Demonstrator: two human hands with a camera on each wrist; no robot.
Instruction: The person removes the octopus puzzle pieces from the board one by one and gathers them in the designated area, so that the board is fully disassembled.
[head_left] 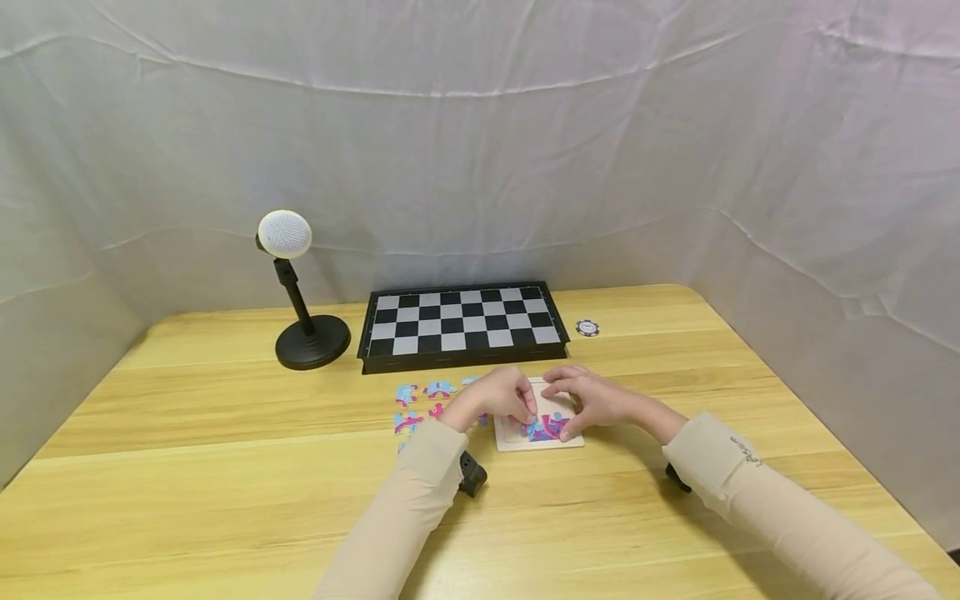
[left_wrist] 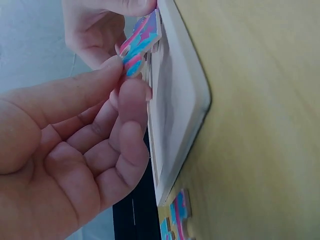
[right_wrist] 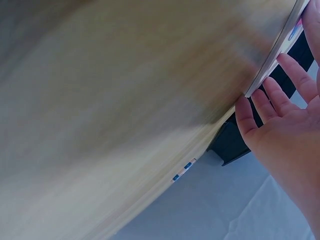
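Note:
A pale square puzzle tray (head_left: 516, 445) lies on the table, with joined pink, blue and purple pieces (head_left: 552, 429) along its near right side. My left hand (head_left: 504, 394) pinches a small pink and blue puzzle piece (left_wrist: 134, 65) between thumb and index finger, close against the joined pieces. The right hand (head_left: 595, 398) spreads over the tray's right part. Its thumb presses by the lower right corner, while its other fingers (right_wrist: 280, 95) reach along the tray's edge, fairly straight. Part of the tray is hidden under both hands.
Several loose puzzle pieces (head_left: 407, 395) lie left of the tray, some behind my left forearm. A folded checkered board (head_left: 462, 321) sits behind. A microphone-like object on a black stand (head_left: 312, 342) stands back left; a poker chip (head_left: 587, 328) lies back right. White cloth surrounds the table.

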